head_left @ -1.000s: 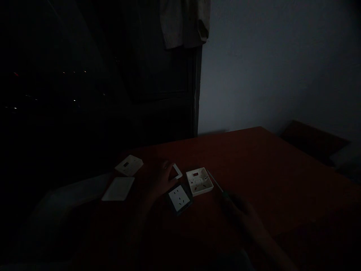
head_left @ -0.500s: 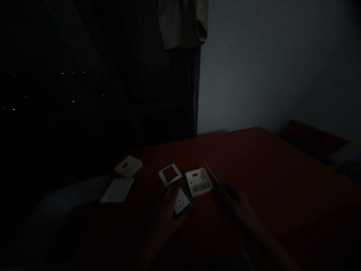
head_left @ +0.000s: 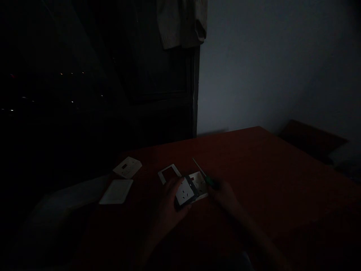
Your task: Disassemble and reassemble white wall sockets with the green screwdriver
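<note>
My left hand (head_left: 170, 205) grips a white wall socket (head_left: 185, 191) with a dark backing, thumb and fingers at its edges. The socket is tilted and overlaps the left part of a white mounting box (head_left: 200, 184), whose open side faces up. My right hand (head_left: 224, 194) is closed round the green handle of a screwdriver (head_left: 208, 180); its shaft points up and left, crossing above the box's far edge. Left of the box lies a white square frame (head_left: 168, 173), partly covered by my left fingers. Dim light hides the fingers' details.
On the red-brown table (head_left: 239, 158), a second white box (head_left: 128, 167) lies at the left, behind a flat white plate (head_left: 116, 191). A pale wall (head_left: 254, 67) stands behind the table, beside a dark window. Cloth (head_left: 182, 24) hangs above.
My left hand has lifted the socket up and right, over the box's left part. My right hand has brought the screwdriver left, its shaft now above the box.
</note>
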`<move>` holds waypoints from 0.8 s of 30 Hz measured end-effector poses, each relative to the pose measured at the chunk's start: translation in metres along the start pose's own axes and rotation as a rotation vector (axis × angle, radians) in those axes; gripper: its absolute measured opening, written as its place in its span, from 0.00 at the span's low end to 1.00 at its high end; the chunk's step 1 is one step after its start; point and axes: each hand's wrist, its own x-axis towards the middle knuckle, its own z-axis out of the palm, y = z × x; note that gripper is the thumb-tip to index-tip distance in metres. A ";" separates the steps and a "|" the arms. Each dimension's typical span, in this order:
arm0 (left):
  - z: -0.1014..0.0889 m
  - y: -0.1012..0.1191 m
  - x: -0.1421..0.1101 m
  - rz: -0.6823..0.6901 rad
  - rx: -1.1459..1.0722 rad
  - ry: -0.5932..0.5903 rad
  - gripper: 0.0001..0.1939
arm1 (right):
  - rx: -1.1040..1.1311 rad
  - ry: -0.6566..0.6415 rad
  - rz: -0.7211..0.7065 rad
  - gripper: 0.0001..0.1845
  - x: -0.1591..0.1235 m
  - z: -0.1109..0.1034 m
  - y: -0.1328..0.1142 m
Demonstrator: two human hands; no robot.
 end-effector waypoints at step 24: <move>0.028 0.001 0.030 0.071 -0.105 -0.127 0.36 | 0.219 0.027 0.006 0.23 -0.024 0.005 -0.004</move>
